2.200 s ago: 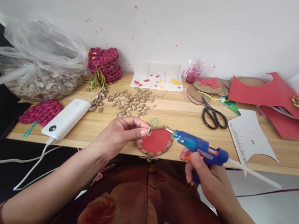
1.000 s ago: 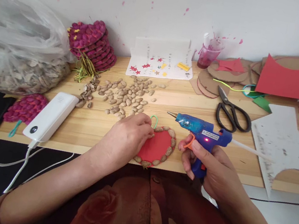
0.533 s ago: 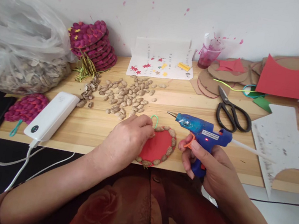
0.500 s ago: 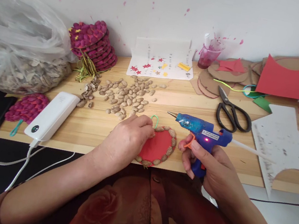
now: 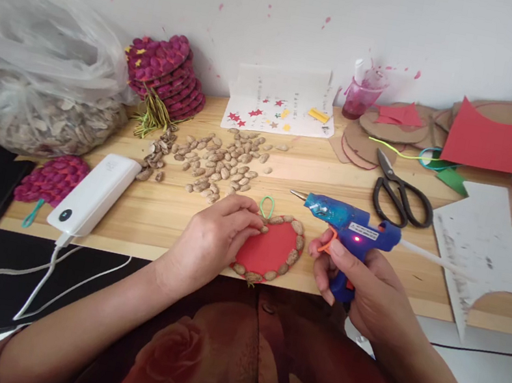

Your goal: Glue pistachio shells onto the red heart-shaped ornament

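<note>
A red disc (image 5: pixel 269 253), rimmed with mottled brown seeds or shells, lies at the table's front edge. A green cord loop (image 5: pixel 266 206) sticks out from its far side. My left hand (image 5: pixel 214 230) covers the disc's left edge. Its curled fingers press on a mottled brown seed (image 5: pixel 264 229) at the upper left rim; some fingertips are hidden. Right of the disc, my right hand (image 5: pixel 364 277) is wrapped around a blue glue gun (image 5: pixel 341 216), a finger at its orange trigger. The nozzle points left, above the table, and a red light glows on the gun's body.
Loose seeds (image 5: pixel 226 160) lie behind the disc. Left are a white power bank (image 5: pixel 94 196), a plastic bag (image 5: pixel 51 116) and stacked purple discs (image 5: pixel 170 77). Black scissors (image 5: pixel 404 194), cardboard discs (image 5: pixel 363 146) and a white sheet (image 5: pixel 483 251) lie right. A starred paper (image 5: pixel 282 100) stands behind.
My left hand has shifted slightly down and left from the green loop, and its fingers have spread along the disc's rim. My right hand still holds the glue gun in nearly the same place.
</note>
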